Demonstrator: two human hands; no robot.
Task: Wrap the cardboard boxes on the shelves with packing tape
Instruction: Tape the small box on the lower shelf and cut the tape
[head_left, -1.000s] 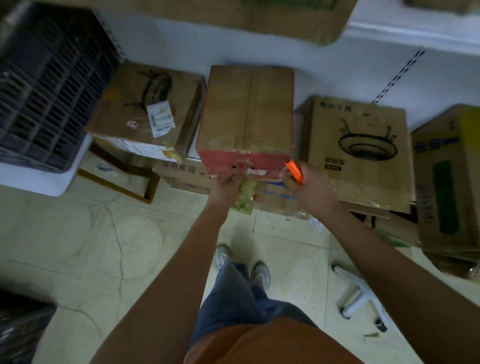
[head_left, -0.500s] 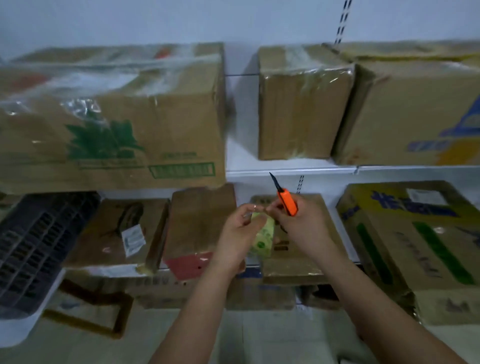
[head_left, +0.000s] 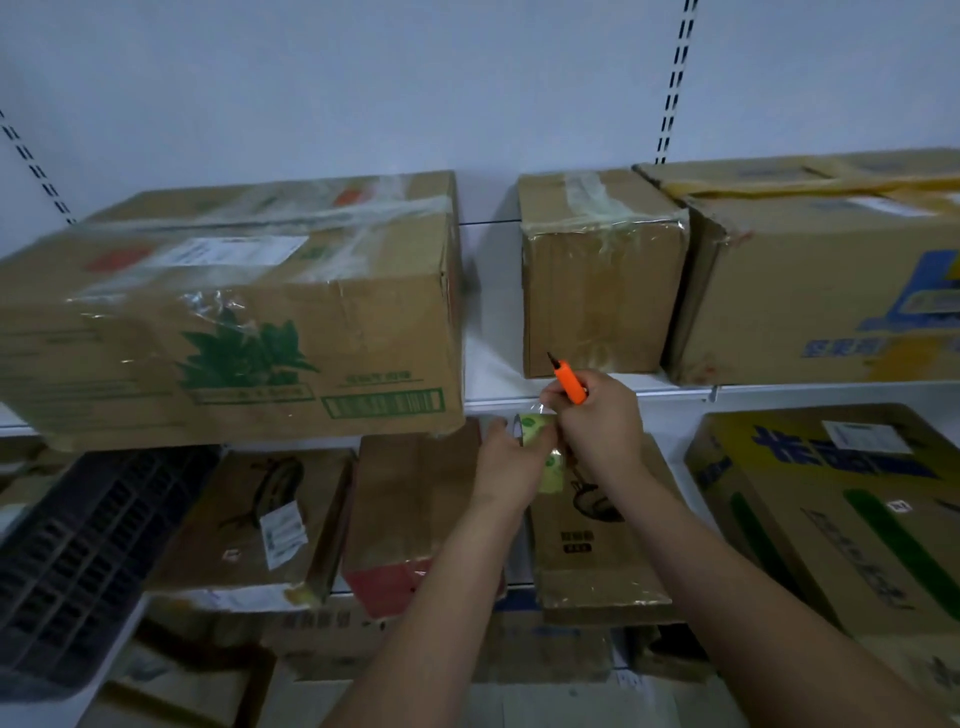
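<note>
Since half a second ago your view has tipped up: the upper white metal shelf (head_left: 675, 391) now sits mid-frame, more bare wall shows above it, and both hands have risen to its front edge.

Largest, at left centre, is the long brown cardboard box with a green plant print (head_left: 234, 322), its top crossed with clear tape and carrying a white label too blurred to read; a green barcode block sits at its lower right. At the right edge, the big brown carton with blue and yellow printing (head_left: 831, 291) bears characters you cannot make out. Between them stands the small plain brown box wrapped in glossy tape (head_left: 597, 291), just above your hands.

Your left hand (head_left: 506, 467) grips the pale green roll of packing tape (head_left: 537, 431), below the shelf edge. Your right hand (head_left: 605, 421) is curled round the orange utility knife (head_left: 569, 383), blade pointing to the upper left, and pinches the tape's clear end.
</note>
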